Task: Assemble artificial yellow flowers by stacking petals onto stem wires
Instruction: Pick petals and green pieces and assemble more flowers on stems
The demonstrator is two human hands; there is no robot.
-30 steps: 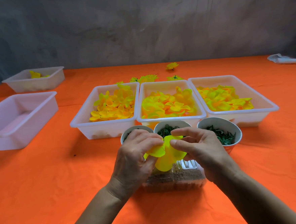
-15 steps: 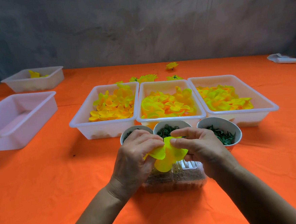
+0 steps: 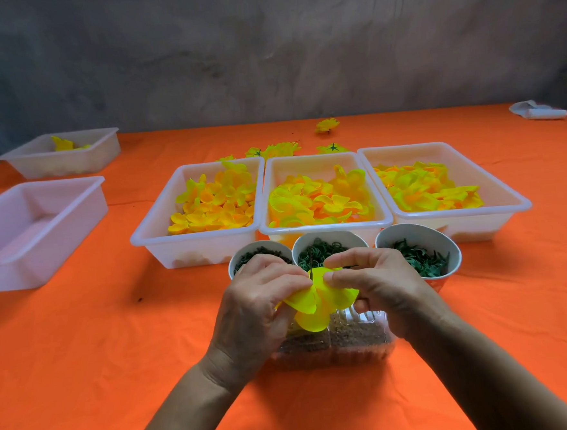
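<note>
A yellow petal piece (image 3: 318, 304) is held between both hands above a clear plastic box (image 3: 351, 341) with brown filling. My left hand (image 3: 258, 304) pinches its left side and my right hand (image 3: 377, 283) pinches its right side. A thin dark stem wire (image 3: 311, 263) pokes up through the petal's centre between my fingertips. Three white tubs hold loose yellow petals: left (image 3: 162, 233), middle (image 3: 326, 227), right (image 3: 509, 199). The wire's lower end is hidden by the petal.
Three bowls of green parts stand before the tubs: left (image 3: 241, 254), middle (image 3: 330, 236), right (image 3: 421, 235). Finished yellow flowers (image 3: 274, 150) lie behind the tubs. Two more white tubs sit at the left: near (image 3: 41, 231), far (image 3: 96, 150). A white object (image 3: 540, 111) lies far right.
Both hands have pressed the petal a little lower on the wire, and the wire tip now shows above it. The hands stay in the same place.
</note>
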